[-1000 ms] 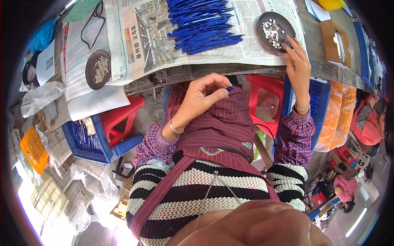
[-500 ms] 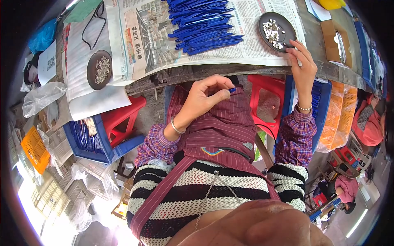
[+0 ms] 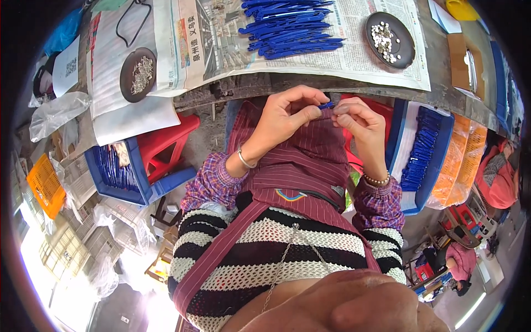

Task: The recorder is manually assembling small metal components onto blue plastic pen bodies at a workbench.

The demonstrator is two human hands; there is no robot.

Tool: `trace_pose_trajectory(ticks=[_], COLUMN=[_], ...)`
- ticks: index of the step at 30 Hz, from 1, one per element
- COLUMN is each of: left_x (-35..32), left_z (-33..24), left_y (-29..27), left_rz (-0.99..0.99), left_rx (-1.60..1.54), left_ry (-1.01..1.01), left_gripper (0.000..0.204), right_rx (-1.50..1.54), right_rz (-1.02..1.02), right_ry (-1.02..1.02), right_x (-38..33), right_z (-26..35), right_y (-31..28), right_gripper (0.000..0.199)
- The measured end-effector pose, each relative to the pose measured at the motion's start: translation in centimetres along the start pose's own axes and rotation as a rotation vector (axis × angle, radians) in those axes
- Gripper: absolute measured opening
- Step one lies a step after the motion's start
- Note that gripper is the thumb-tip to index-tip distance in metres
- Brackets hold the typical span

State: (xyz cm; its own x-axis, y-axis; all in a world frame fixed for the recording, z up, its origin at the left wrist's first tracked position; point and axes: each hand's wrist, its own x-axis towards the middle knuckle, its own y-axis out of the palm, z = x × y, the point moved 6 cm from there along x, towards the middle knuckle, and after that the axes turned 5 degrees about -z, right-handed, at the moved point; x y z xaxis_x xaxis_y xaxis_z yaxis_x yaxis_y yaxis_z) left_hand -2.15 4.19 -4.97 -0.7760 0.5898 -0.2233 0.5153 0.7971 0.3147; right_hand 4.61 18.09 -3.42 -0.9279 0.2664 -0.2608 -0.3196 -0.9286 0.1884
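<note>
My left hand (image 3: pixel 293 113) pinches a small slim blue piece (image 3: pixel 327 105) between thumb and fingertips, over my lap. Close against its right end is my right hand (image 3: pixel 362 119), its thumb and fingers pressed together; whatever they hold is too small to make out. Beyond the hands, on newspaper (image 3: pixel 215 44), lies a pile of slim blue plastic pieces (image 3: pixel 293 27). A dark round dish (image 3: pixel 408 47) of small white and silvery discs (image 3: pixel 383 39) sits right of the pile. Toward the left, another dark dish (image 3: pixel 128 77) holds small shiny metal bits (image 3: pixel 142 74).
Blue bins of blue pieces stand below the table at left (image 3: pixel 145 188) and right (image 3: pixel 437 166). Red stools (image 3: pixel 174 146) are under the table edge. A cardboard box (image 3: pixel 462 63) rests at the far right. Other people (image 3: pixel 464 260) sit off to the right.
My right hand has come from the rim of the disc dish down and left to meet my left hand. The left still holds the blue piece. The view has shifted slightly.
</note>
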Motion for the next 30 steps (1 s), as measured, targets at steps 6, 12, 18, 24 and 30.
trace_pose_trajectory(ticks=[6,12,18,24,30], left_x=[-0.1,-0.3,-0.5,-0.5,-0.4], left_z=[0.0,0.0,0.2,0.2,0.3], left_y=[0.3,0.5,0.7,0.8,0.9], left_rz=[0.051,0.051,0.07,0.066,0.052], left_rx=[-0.053,-0.044,-0.035,-0.023,-0.063], left_ry=[-0.015,0.008,-0.026,-0.03,-0.038], left_gripper=[0.02,0.02,0.02,0.02,0.019], right_rx=[0.153,0.23,0.23,0.248,0.273], right_rz=[-0.018,-0.031,-0.072,-0.109,-0.087], right_ry=[0.085,0.08,0.054,0.035,0.03], right_x=[-0.3,-0.4,-0.5,-0.7,-0.6], right_z=[-1.7,-1.8,-2.1,-2.2,-2.1], right_y=[0.7,0.9,0.5,0.4,0.5], right_gripper=[0.013,0.016,0.017,0.018,0.018])
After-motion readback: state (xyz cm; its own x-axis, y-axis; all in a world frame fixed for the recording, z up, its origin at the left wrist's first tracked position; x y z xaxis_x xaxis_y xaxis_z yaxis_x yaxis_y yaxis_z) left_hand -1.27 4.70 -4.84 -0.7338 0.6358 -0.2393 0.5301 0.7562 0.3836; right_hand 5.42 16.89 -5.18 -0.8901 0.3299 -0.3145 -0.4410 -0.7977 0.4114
